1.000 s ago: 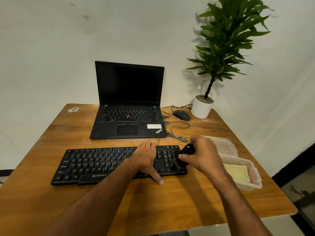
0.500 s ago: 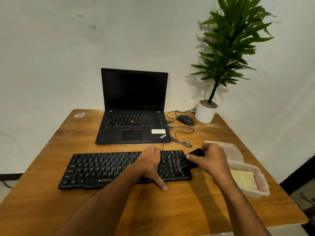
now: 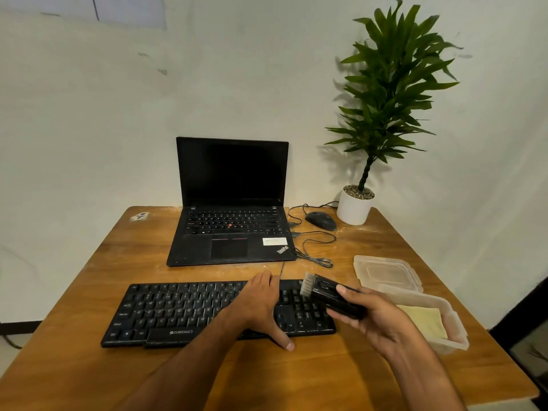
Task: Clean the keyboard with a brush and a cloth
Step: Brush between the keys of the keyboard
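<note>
Clearly the brushing step is in hand. Farthest left of the task's things, the black keyboard (image 3: 189, 312) lies flat across the wooden table (image 3: 89, 292), in front of the laptop (image 3: 231, 226). The left hand (image 3: 258, 304) rests on its middle-right keys, fingers straight and flat, thumb stretched down onto the table at the near edge; it appears to steady the board and grips nothing. Right of it, the right hand (image 3: 382, 321) curls round a black brush (image 3: 332, 295), thumb on top, bristles pointing left over the keypad's far corner; whether they touch the keys I cannot tell. Farther right, a yellow cloth (image 3: 424, 320) lies untouched in an open plastic box (image 3: 456, 333), its lid (image 3: 385, 272) just behind. Next, I judge, the bristles need lowering into the key gaps and sweeping across while the left hand holds firm.
</note>
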Demonstrator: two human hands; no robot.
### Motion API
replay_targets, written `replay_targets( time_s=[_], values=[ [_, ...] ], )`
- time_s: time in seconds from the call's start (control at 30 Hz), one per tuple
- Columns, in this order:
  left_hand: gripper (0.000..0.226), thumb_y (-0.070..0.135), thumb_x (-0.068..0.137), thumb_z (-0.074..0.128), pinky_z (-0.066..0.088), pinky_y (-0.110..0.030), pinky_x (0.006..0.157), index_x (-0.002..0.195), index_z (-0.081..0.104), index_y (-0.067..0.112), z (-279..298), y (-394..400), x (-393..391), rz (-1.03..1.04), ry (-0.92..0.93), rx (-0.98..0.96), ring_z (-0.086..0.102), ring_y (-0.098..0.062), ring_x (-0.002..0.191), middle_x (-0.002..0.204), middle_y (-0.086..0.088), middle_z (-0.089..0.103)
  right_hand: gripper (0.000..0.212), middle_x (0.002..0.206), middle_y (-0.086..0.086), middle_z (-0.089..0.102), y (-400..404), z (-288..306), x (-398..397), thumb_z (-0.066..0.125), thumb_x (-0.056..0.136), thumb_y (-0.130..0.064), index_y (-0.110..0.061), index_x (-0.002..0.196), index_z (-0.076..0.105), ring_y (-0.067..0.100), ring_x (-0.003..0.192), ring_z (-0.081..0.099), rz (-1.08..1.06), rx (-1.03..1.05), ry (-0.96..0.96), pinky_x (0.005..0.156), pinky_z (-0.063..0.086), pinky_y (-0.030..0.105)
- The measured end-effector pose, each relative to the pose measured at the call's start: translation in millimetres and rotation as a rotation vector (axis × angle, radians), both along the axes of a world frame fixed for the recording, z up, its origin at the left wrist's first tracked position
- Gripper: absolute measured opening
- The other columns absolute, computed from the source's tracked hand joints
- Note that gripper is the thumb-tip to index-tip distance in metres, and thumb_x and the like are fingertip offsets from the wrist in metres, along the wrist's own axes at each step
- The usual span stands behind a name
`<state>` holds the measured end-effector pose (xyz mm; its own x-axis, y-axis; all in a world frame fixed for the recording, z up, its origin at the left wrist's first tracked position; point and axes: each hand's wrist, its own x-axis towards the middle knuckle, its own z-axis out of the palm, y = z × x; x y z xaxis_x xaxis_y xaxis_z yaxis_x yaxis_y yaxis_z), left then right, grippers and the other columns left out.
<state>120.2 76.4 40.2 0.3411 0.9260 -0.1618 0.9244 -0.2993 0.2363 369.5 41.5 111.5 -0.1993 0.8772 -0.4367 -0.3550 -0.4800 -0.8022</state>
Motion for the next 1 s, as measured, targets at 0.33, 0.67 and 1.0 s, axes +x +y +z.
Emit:
replay_targets(
  time_s=[0.33,0.67,1.0],
  values=[
    [0.134,0.092,0.048,0.076,0.035,-0.036,0.115,0.149,0.034,0.017,-5.2,-3.8,1.0,0.015,-0.028,0.064,0.036,-0.017,0.125,0.14,0.0,0.037,0.049,0.114,0.033,0.067,-15.7,-1.2,-23.0,0.074,0.07,0.009,0.013,0.117,0.059,0.043,0.099,0.07,0.0,-0.059,0.066,0.071,0.063,0.045],
    [0.135,0.084,0.049,0.081,0.03,-0.038,0.122,0.157,0.026,0.025,5.7,-16.6,6.0,-0.078,-0.373,-0.005,0.029,-0.011,0.138,0.152,0.009,0.03,0.04,0.113,0.03,0.068,-24.9,0.5,-28.9,0.069,0.073,0.012,0.008,0.112,0.067,0.045,0.104,0.067,0.007,-0.072,0.057,0.07,0.063,0.046],
    [0.072,0.021,0.068,0.097,0.055,-0.041,0.106,0.132,0.064,0.022,48.5,-36.8,25.2,-0.035,-1.067,-0.022,0.062,-0.015,0.127,0.131,0.005,0.067,0.047,0.1,0.025,0.074,-24.3,6.3,-33.2,0.085,0.063,-0.008,0.007,0.104,0.067,0.035,0.084,0.072,-0.03,0.055,-0.15,0.059,0.058,0.036]
  ],
)
